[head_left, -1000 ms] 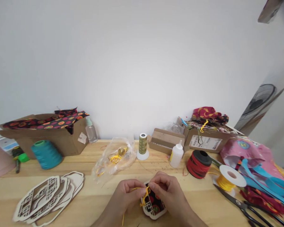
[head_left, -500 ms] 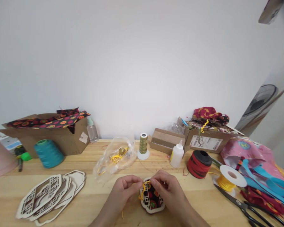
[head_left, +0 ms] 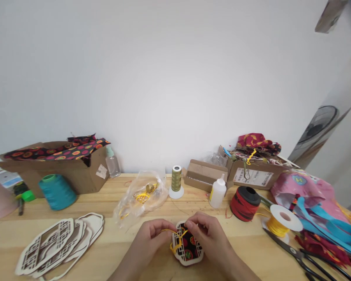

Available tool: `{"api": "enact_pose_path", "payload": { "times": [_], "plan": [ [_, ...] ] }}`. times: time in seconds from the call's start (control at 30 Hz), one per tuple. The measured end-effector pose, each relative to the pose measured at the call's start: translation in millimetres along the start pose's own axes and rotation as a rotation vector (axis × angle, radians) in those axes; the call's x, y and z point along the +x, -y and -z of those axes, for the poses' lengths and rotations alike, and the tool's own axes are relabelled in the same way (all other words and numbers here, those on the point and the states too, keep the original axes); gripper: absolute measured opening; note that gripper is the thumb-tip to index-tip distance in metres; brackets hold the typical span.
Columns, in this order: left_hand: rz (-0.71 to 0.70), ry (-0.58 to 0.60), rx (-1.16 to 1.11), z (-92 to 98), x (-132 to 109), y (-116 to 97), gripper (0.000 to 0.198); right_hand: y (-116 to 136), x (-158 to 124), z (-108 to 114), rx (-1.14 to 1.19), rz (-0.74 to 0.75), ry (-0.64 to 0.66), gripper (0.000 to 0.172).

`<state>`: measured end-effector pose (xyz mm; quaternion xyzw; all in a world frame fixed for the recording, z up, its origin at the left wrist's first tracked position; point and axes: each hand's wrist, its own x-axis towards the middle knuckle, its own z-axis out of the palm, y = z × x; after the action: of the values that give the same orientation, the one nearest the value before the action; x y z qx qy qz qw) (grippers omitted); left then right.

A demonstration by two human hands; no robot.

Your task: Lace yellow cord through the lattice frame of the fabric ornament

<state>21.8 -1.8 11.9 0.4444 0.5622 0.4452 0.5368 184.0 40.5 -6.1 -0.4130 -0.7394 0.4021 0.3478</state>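
A small pale wooden lattice frame (head_left: 178,255) backed with dark patterned fabric (head_left: 190,242) rests at the front of the table between my hands. Yellow cord (head_left: 175,247) lies looped over its upper left part. My left hand (head_left: 152,238) is closed at the frame's left, its fingers pinching one stretch of the cord. On the other side, my right hand (head_left: 207,233) pinches the cord's other stretch near the top right of the frame. Its lower fingers are partly hidden behind the thumb and palm.
Several lattice frames (head_left: 48,242) lie stacked at left. Behind stand a teal thread cone (head_left: 57,192), a plastic bag (head_left: 134,195), a gold thread spool (head_left: 176,179) and a glue bottle (head_left: 218,193). Black scissors (head_left: 298,253) and a yellow cord spool (head_left: 285,218) are at right.
The yellow cord between my hands has moved into a crossing over the frame, with its left stretch now drawn toward my left fingers. The view has shifted slightly.
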Motion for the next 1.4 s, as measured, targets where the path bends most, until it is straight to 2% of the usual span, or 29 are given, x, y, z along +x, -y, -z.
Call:
{"api": "enact_pose_path", "payload": {
  "times": [0.27,0.47,0.63,0.8,0.9,1.0,1.17,1.3,1.4],
  "plan": [
    [-0.116,-0.049,0.186,1.9,-3,0,0.012,-8,2,-2,-0.001,-0.061,0.009,0.035],
    [-0.035,0.066,0.165,-2.1,-4,4,0.015,-7,4,1,0.002,-0.06,-0.009,0.034],
    [-0.073,0.174,0.251,-4.3,-3,7,0.02,-6,3,2,0.018,-0.033,-0.023,0.033],
    [-0.142,-0.02,0.306,3.0,2,7,0.019,-5,5,4,0.082,-0.025,-0.048,0.03],
    [-0.201,-0.078,0.337,8.8,4,9,0.018,-6,6,5,0.11,-0.036,-0.047,0.028],
    [-0.203,-0.079,0.297,11.8,7,12,0.018,-7,6,6,0.094,-0.033,-0.074,0.026],
    [-0.062,-0.058,0.174,13.3,10,11,0.02,-8,8,7,0.052,-0.026,-0.099,0.025],
    [-0.053,0.01,0.211,16.2,8,6,0.02,-10,8,8,0.034,-0.046,-0.089,0.023],
    [-0.032,-0.013,0.22,18.1,7,4,0.019,-8,7,9,-0.066,-0.006,-0.062,0.021]
  ]
}}
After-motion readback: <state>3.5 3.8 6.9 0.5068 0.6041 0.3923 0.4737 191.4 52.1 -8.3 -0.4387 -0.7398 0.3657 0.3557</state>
